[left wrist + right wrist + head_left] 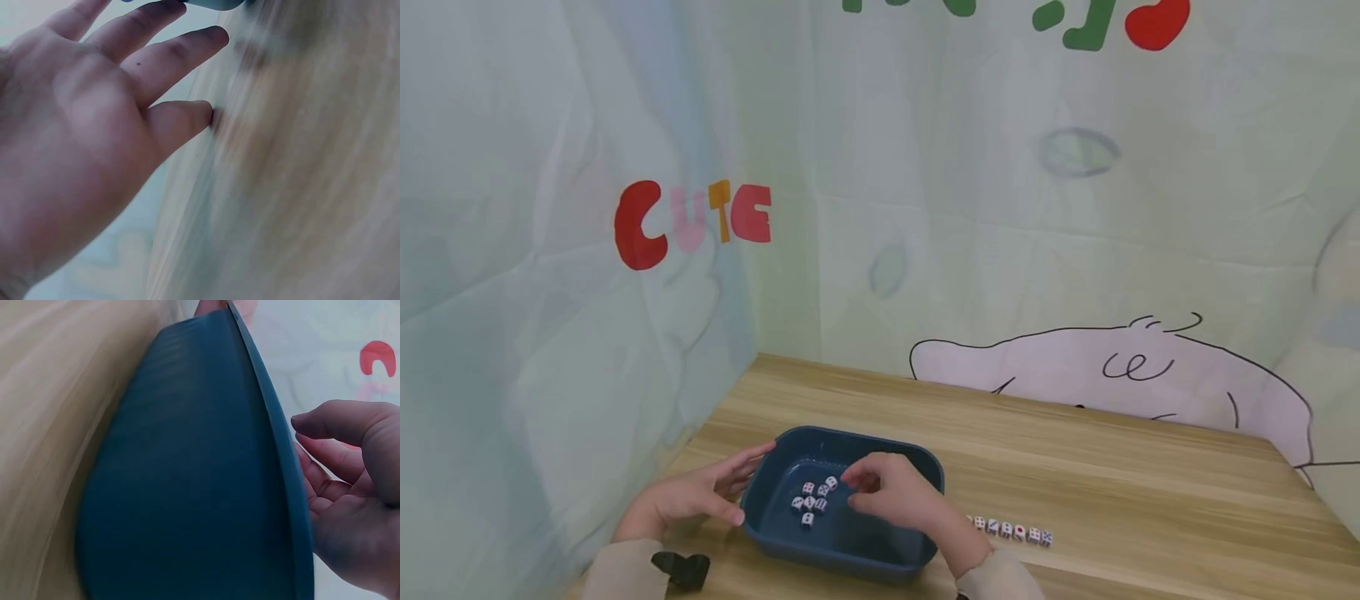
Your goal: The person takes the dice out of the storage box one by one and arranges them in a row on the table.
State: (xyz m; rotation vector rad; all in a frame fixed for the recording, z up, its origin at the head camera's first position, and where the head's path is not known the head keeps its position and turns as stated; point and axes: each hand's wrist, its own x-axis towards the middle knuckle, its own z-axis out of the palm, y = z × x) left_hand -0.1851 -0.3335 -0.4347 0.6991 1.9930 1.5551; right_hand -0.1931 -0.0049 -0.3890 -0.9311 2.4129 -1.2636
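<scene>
Lying in one tray [835, 561] are apparently seven dice [809, 502]; right hand [897, 493] nearby.

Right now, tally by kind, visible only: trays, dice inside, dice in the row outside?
Tray: 1
Inside dice: 7
Row dice: 7, leftmost partly hidden
Total: 15 visible; the right hand may hide more.
</scene>
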